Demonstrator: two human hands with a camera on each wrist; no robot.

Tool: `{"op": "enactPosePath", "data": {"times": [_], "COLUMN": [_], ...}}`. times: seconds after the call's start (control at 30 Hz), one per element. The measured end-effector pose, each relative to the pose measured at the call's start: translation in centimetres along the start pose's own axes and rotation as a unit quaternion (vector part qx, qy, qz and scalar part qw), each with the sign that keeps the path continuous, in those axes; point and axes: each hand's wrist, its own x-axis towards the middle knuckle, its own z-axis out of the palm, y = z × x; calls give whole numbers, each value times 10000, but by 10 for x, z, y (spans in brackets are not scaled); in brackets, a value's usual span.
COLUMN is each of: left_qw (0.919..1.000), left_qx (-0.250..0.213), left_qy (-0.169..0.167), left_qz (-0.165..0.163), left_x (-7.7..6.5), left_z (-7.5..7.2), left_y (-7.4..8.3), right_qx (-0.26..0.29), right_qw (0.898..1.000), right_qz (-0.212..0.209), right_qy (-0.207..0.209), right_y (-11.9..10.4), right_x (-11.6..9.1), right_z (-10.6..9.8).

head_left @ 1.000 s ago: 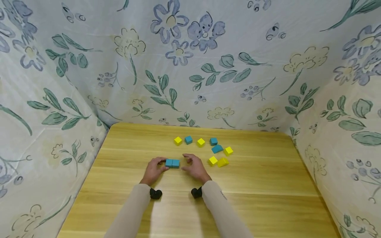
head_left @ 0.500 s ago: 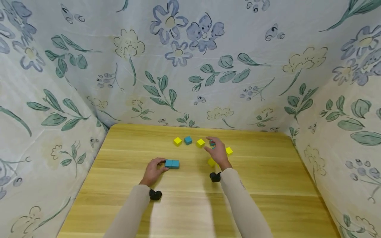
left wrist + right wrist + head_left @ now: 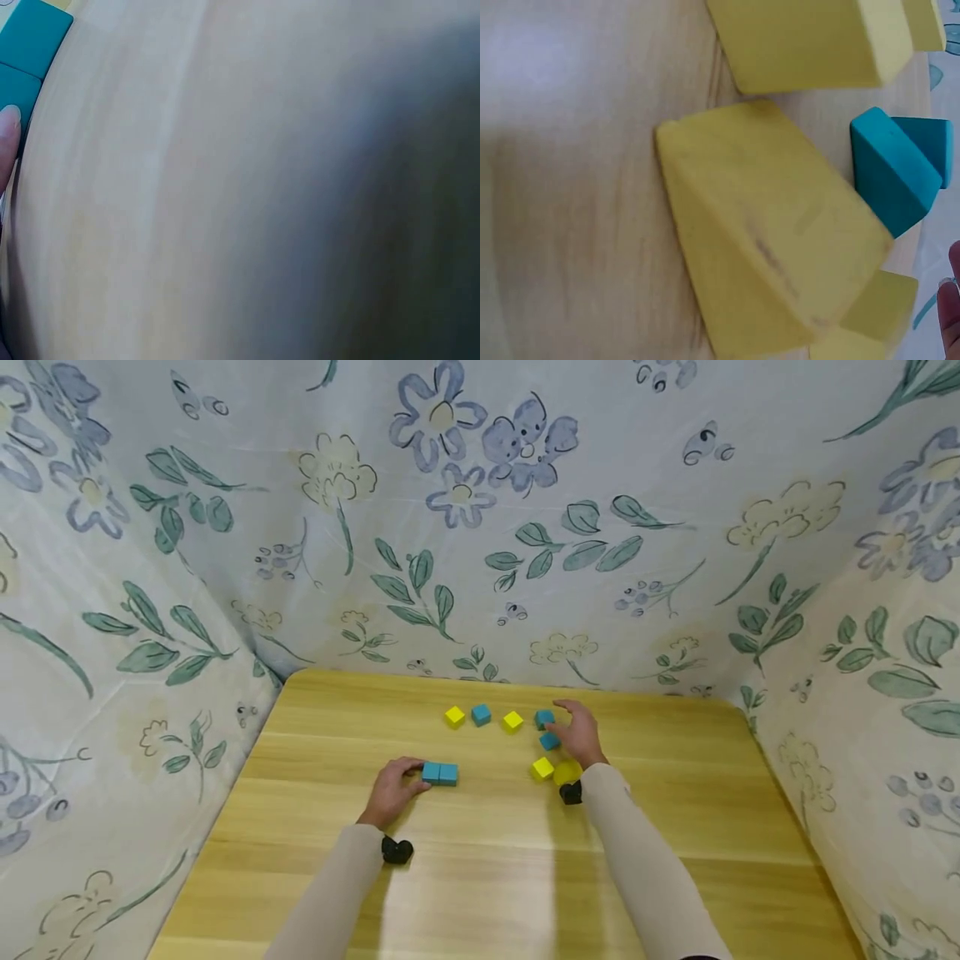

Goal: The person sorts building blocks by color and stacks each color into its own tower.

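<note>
Two blue cubes [image 3: 439, 773] stand side by side, touching, left of the table's middle. My left hand [image 3: 392, 792] pinches the left cube between thumb and fingers; its thumb tip lies against a blue cube [image 3: 16, 94] in the left wrist view. My right hand [image 3: 581, 733] hovers over the block group on the right, thumb and fingers apart with nothing between them. Near its fingertips are a blue cube [image 3: 544, 719] and a blue wedge [image 3: 550, 741]. A yellow wedge [image 3: 772, 225] fills the right wrist view's middle, with a yellow cube [image 3: 877, 307] beyond it.
Two yellow cubes, a left one [image 3: 454, 717] and a right one [image 3: 512, 722], flank a blue cube [image 3: 481, 715] at the back. Another yellow cube [image 3: 542, 768] sits left of the yellow wedge. Floral cloth [image 3: 480, 527] hangs around the wooden table [image 3: 480, 877].
My right hand has left the pair of blue cubes and moved right and away from me, to the far-right blocks. My left hand has stayed at its cube. The view has shifted slightly.
</note>
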Motion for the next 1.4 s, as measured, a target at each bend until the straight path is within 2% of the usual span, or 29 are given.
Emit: {"op": "enactPosePath", "data": {"times": [0.13,0.3,0.77,1.17,1.27,1.4], "left_qw": [9999,10000,10000,9999,9999,9997], "left_qx": [-55,-36,19,79,102,175], "left_qy": [-37,19,17,39,57,37], "left_qz": [-94,-42,27,129,114,156], "left_x": [1,1,2,0,1,1], "left_z": [-2,-2,1,-2,-1,-2], "left_y": [1,3,0,3,3,3], "right_qx": [33,102,131,228,153,-207], "right_qw": [9990,9966,9960,9949,9949,9953], "right_qz": [391,678,741,965,983,912], "right_qy": [-228,-463,-487,-207,-186,-239], "right_y": [5,13,17,21,22,21], "right_x": [8,15,24,26,27,27], "right_z": [2,9,15,23,24,24]}}
